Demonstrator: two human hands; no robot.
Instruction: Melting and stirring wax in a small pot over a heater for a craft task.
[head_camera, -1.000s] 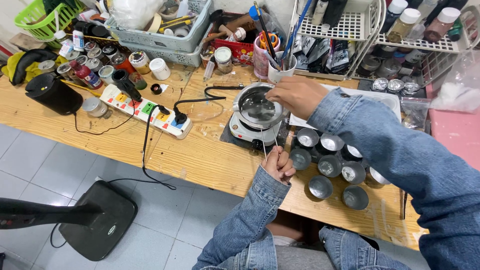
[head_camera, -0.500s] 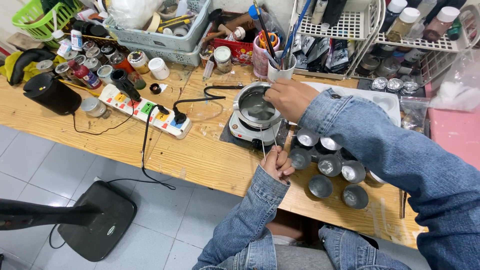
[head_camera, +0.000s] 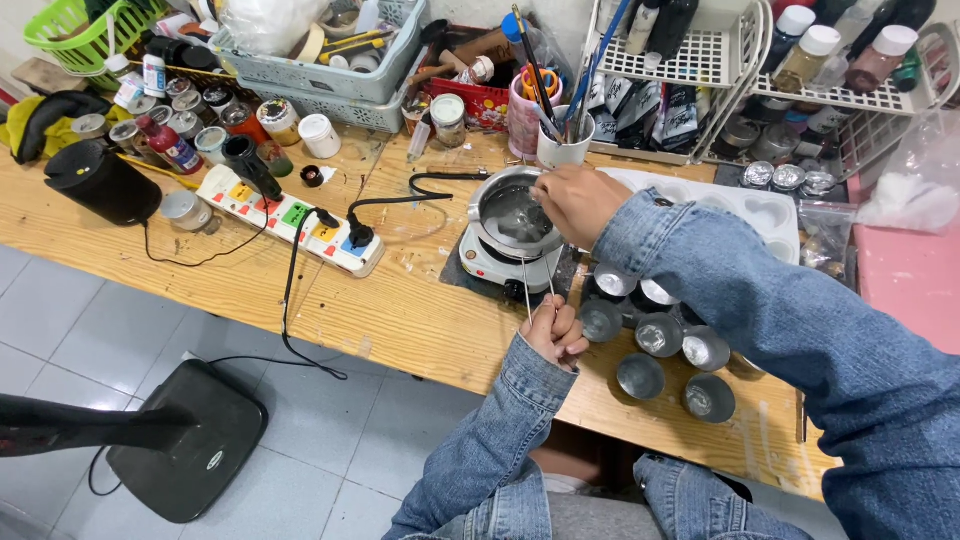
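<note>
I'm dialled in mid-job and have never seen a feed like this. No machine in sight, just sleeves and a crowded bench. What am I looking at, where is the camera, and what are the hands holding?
There is no machine: a person in a blue denim jacket works with bare hands. The single view comes from a camera on their head, looking down at a long wooden workbench. The left hand has a closed grip on the thin wire handle of a small round metal pot, which sits on a little white electric hotplate. The right hand is at the pot's rim; what it pinches is too small to tell. Beside the hotplate stands a cluster of small round metal tins. Further left lie a white power strip with coloured switches and a black cylindrical container. Baskets, jars and brushes crowd the back.
</note>
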